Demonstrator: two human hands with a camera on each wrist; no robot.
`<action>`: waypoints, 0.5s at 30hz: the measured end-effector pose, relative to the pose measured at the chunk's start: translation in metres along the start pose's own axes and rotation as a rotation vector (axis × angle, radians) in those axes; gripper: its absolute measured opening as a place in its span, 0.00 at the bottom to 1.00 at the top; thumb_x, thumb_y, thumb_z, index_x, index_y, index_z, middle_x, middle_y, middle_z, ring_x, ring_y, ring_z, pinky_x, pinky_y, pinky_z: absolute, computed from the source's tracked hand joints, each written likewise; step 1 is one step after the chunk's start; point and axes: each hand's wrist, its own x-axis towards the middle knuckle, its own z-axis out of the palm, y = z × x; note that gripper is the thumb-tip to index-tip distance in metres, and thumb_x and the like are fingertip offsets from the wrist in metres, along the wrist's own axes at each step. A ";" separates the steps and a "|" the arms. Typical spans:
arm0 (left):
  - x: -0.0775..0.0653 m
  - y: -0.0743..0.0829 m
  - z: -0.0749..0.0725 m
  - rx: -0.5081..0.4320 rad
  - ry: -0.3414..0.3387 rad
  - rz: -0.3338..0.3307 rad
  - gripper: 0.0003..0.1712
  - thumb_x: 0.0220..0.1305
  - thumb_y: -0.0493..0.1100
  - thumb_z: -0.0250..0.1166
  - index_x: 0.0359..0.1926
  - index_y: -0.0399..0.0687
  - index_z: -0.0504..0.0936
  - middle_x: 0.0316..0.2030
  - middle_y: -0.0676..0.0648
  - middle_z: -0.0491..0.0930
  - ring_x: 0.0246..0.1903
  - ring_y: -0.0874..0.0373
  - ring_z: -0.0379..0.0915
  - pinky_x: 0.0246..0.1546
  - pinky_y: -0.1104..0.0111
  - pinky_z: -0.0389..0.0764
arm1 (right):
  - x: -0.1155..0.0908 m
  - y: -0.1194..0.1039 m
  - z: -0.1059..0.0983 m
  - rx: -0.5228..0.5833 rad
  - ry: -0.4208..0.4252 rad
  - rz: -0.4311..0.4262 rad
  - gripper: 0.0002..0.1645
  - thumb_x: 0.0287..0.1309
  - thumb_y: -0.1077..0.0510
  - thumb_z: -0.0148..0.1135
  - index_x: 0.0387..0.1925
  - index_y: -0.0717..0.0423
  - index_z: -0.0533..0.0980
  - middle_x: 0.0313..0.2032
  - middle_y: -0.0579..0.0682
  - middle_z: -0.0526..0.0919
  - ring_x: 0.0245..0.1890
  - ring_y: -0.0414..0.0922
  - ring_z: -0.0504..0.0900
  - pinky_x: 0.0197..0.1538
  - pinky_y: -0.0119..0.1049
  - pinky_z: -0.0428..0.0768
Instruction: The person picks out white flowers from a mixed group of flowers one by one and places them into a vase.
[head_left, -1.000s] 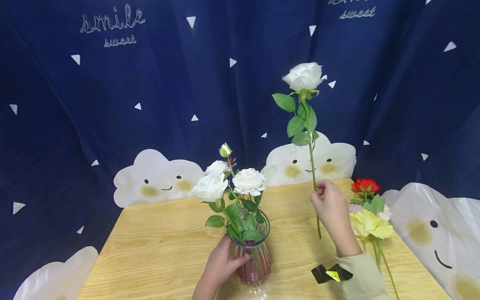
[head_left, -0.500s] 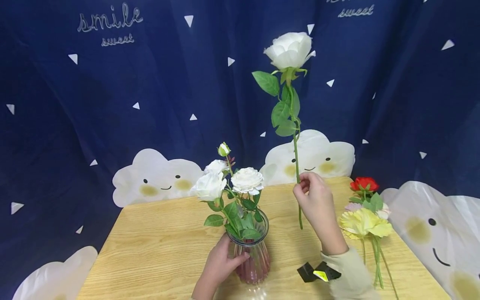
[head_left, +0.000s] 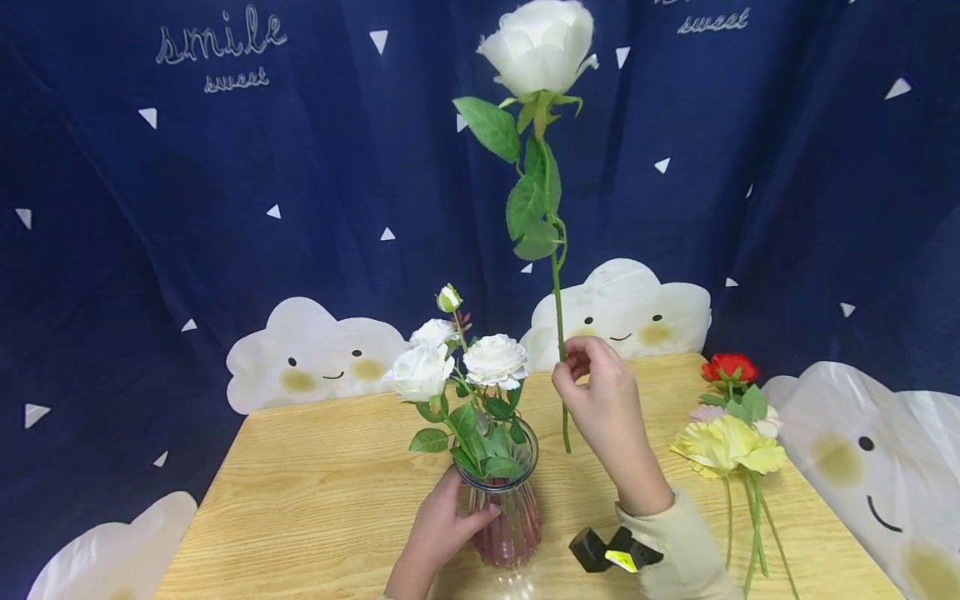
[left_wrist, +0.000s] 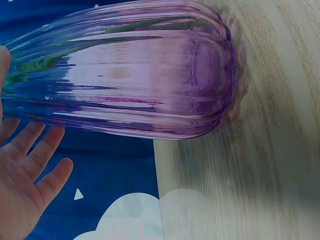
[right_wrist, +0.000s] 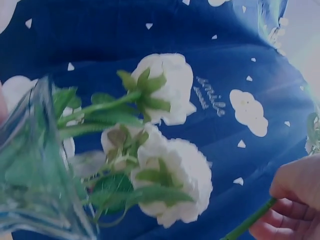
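Note:
A ribbed glass vase point(head_left: 507, 525), clear above and pink toward its base, stands upright on the table. White roses point(head_left: 496, 362) and a small bud point(head_left: 449, 298) rise from its mouth. My left hand point(head_left: 442, 521) holds the vase from the left, thumb across its front; the left wrist view shows the fingers point(left_wrist: 47, 145) along its side. Between thumb and fingers, my right hand point(head_left: 603, 396) pinches the lower stem of a long white rose point(head_left: 542, 50), held upright just right of the vase. The stem's lower end point(right_wrist: 250, 220) is apart from the vase rim.
At the table's right side lie a red rose point(head_left: 729, 367), a yellow flower point(head_left: 727, 446) and pale blossoms point(head_left: 768, 423) with long stems. A black device point(head_left: 617, 550) sits at my right wrist. Behind the wooden table point(head_left: 322, 483) hangs a dark blue curtain point(head_left: 322, 167).
My right hand has moved left with the long white rose, toward the vase, and the bloom appears higher. My left hand and the vase have stayed in place.

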 end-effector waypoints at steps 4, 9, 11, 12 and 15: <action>0.000 0.001 0.000 -0.006 0.000 -0.006 0.41 0.46 0.66 0.59 0.60 0.56 0.62 0.55 0.46 0.74 0.53 0.48 0.71 0.52 0.50 0.75 | -0.001 -0.009 0.001 0.029 0.015 -0.005 0.08 0.43 0.67 0.55 0.31 0.62 0.73 0.25 0.52 0.77 0.24 0.40 0.74 0.23 0.29 0.78; 0.000 0.002 0.000 -0.025 -0.009 -0.029 0.41 0.45 0.66 0.60 0.60 0.56 0.62 0.56 0.46 0.73 0.54 0.48 0.70 0.54 0.50 0.74 | -0.001 -0.018 0.001 0.066 0.016 -0.037 0.09 0.44 0.67 0.55 0.32 0.62 0.73 0.25 0.51 0.77 0.25 0.39 0.74 0.23 0.28 0.78; 0.000 0.002 -0.001 -0.030 -0.011 -0.037 0.41 0.45 0.66 0.60 0.60 0.56 0.62 0.56 0.47 0.73 0.54 0.49 0.69 0.54 0.50 0.73 | -0.001 -0.022 0.002 0.086 0.009 -0.046 0.09 0.44 0.67 0.54 0.32 0.62 0.73 0.25 0.51 0.77 0.25 0.39 0.74 0.23 0.28 0.78; 0.000 0.002 -0.001 -0.031 -0.011 -0.038 0.41 0.45 0.65 0.60 0.60 0.56 0.62 0.56 0.47 0.73 0.54 0.49 0.69 0.54 0.50 0.74 | -0.001 -0.023 0.002 0.094 0.004 -0.048 0.09 0.44 0.67 0.55 0.32 0.62 0.73 0.25 0.51 0.77 0.25 0.38 0.74 0.23 0.28 0.78; 0.000 0.002 -0.001 -0.028 -0.013 -0.035 0.41 0.46 0.65 0.60 0.60 0.57 0.61 0.57 0.47 0.72 0.55 0.49 0.69 0.54 0.50 0.74 | -0.002 -0.027 0.004 0.126 -0.018 -0.044 0.09 0.44 0.67 0.55 0.32 0.60 0.73 0.24 0.50 0.76 0.25 0.38 0.73 0.23 0.27 0.78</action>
